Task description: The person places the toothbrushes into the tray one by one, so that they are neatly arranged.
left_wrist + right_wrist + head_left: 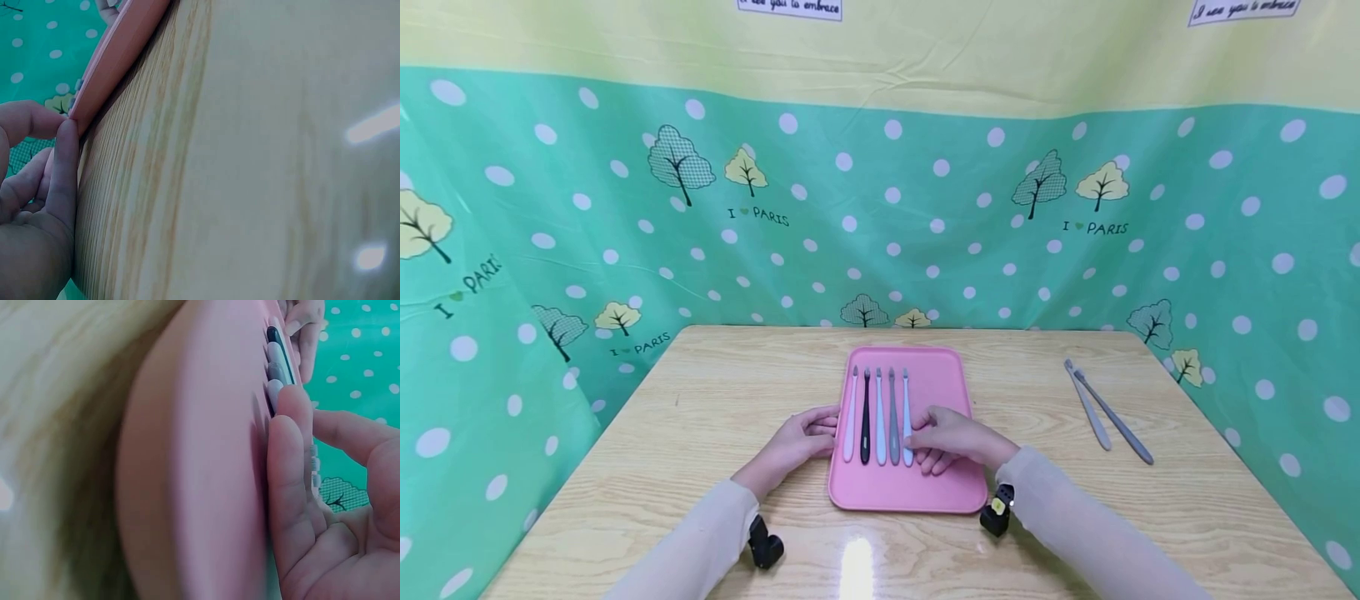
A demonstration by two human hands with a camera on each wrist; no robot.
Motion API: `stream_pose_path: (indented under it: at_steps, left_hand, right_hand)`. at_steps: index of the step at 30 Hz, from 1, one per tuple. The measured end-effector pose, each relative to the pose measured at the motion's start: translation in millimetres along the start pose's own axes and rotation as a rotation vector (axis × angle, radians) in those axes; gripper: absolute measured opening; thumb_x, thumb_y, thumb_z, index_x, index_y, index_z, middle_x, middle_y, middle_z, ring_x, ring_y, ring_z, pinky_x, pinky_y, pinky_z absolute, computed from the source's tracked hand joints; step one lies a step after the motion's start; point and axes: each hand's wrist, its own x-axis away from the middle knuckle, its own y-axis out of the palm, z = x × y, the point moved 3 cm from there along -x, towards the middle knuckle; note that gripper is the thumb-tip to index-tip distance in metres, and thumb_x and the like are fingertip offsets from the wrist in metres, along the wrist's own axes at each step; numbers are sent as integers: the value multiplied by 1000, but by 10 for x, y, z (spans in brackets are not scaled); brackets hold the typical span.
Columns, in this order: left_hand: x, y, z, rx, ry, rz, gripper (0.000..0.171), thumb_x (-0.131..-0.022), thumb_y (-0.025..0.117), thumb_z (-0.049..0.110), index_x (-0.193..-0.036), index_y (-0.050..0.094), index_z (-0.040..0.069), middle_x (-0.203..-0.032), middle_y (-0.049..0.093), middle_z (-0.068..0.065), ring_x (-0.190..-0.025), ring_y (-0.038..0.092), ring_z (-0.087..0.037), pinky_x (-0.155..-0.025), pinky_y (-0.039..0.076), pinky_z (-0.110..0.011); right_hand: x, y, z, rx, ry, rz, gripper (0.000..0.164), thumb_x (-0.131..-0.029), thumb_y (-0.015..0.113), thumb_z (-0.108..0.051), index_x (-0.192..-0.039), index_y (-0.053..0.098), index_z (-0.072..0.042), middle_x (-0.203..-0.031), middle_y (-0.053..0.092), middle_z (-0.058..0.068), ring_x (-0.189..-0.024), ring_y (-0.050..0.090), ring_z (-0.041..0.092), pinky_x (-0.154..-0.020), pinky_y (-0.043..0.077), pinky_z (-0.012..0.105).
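Observation:
On the pink tray [910,496], several toothbrushes lie side by side, heads toward the far end. From left they run white [850,421], black [866,429], pale [881,425], grey [893,425] and pale blue-white [907,408]. My left hand [797,442] is at the tray's left edge; in the left wrist view its thumb and a finger meet at the rim [119,69]. Over the tray, my right hand [951,437] pinches the lower handle of the rightmost pale toothbrush, fingertips partly hiding it. Its other fingers lie low over the tray.
Two more toothbrushes, a light grey one [1090,412] and a darker grey one [1116,417], lie with heads crossed at the right of the wooden table [737,358]. A patterned green curtain [895,250] hangs behind the table.

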Motion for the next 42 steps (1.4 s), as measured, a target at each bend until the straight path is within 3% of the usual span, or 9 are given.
stream_pose_path:
  at_steps: [10,21,29,42]
  left_hand:
    - [-2,-10,-3,3,10,-12,63,-86,66,-4,-146,46,-3,-126,57,-20,-109,61,-25,-91,59,-33]
    - [1,-4,3,6,3,-2,64,-84,67,-5,-145,48,-3,-125,57,-19,-106,62,-23,-90,60,-33]
    - [-3,-8,-6,4,4,-5,63,-86,67,-4,-145,47,-3,-125,58,-19,-107,62,-24,-90,60,-34]
    - [13,0,0,-17,-2,11,62,-86,68,-4,-145,49,-1,-123,59,-17,-105,63,-23,-89,60,-34]
  right_hand:
    - [73,-91,19,6,-14,-41,45,-94,69,-21,-124,47,5,-93,67,18,-69,69,22,-61,64,33]
    - [200,-205,-25,9,-26,-30,50,-95,66,-18,-131,44,9,-92,68,20,-69,69,22,-62,64,34]
    - [305,-394,11,11,-62,-34,50,-98,62,-19,-133,42,11,-91,68,20,-70,70,23,-65,65,37]
    - [490,-695,112,48,-76,-2,47,-100,58,-18,-133,42,13,-89,69,17,-70,68,18,-61,62,29]
